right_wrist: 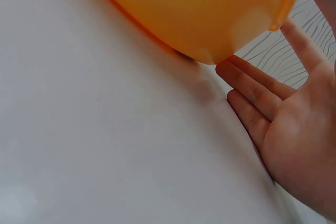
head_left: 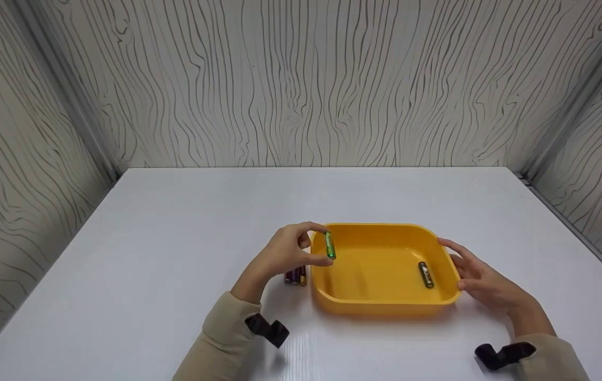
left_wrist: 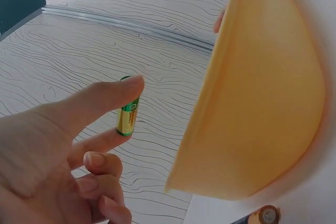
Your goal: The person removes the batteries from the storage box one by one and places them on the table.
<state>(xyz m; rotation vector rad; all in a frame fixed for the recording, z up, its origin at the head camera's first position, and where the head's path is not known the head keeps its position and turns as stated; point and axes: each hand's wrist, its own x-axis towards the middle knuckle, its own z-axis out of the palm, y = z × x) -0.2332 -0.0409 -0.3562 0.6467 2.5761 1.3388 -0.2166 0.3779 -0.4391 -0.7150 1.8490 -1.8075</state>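
Note:
My left hand (head_left: pixel 286 248) pinches a small green battery (head_left: pixel 330 245) between thumb and index finger, above the left rim of a yellow tray (head_left: pixel 375 304). In the left wrist view the battery (left_wrist: pixel 127 116) shows a green and gold wrapper, and the other fingers curl loosely beneath. My right hand (head_left: pixel 491 283) touches the tray's right side with fairly straight, spread fingers. In the right wrist view, fingertips (right_wrist: pixel 226 66) meet the tray's outer wall (right_wrist: pixel 210 14). A dark green battery (head_left: pixel 426 275) lies inside the tray near its right end.
Several dark batteries (head_left: pixel 295 276) lie side by side on the white table (head_left: pixel 174 222), just left of the tray and partly hidden by the left hand. Wood-grain panels (head_left: pixel 301 84) stand behind and at both sides.

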